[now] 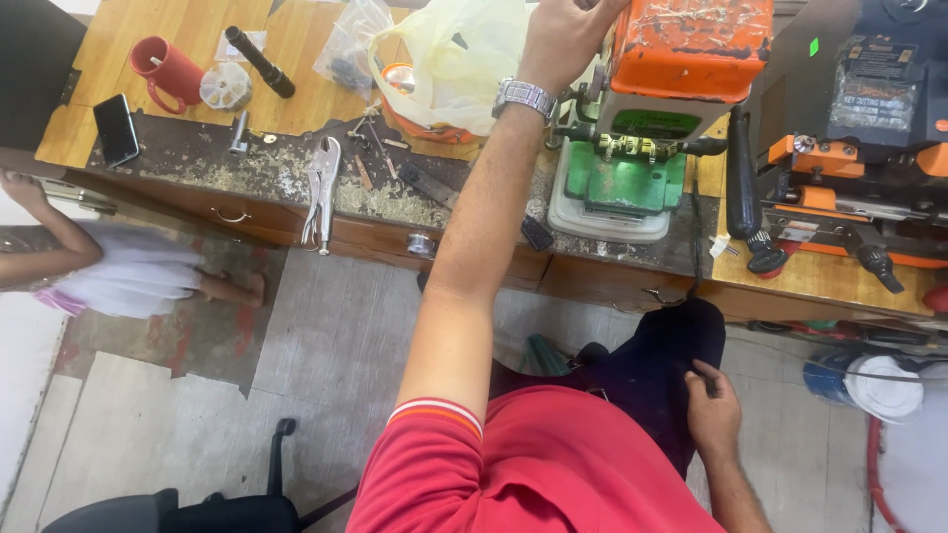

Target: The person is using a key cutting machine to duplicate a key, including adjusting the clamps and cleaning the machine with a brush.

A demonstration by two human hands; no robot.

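The left hand (565,35) is raised far forward, with the fingers curled closed on the upper left edge of the key machine (642,118); what it pinches there I cannot tell. A metal watch (524,96) with a link band sits on its wrist. The machine has a scratched orange top, a green metal base and a brass-coloured clamp in the middle, and it stands on the workbench (296,59), a wooden bench covered with metal dust. The right hand (713,405) lies low, well apart from the left one, flat and relaxed on the knee in dark trousers.

Left of the left hand there is a thin yellow plastic bag (454,59). Farther left, the shiny steel locking pliers (321,192) hang over the bench edge. Beyond them stand a red plastic mug (168,69), a black cylinder-shaped torch (259,61) and a flat black phone (116,128). Right of the left hand is 1 more orange and black machine (859,148).
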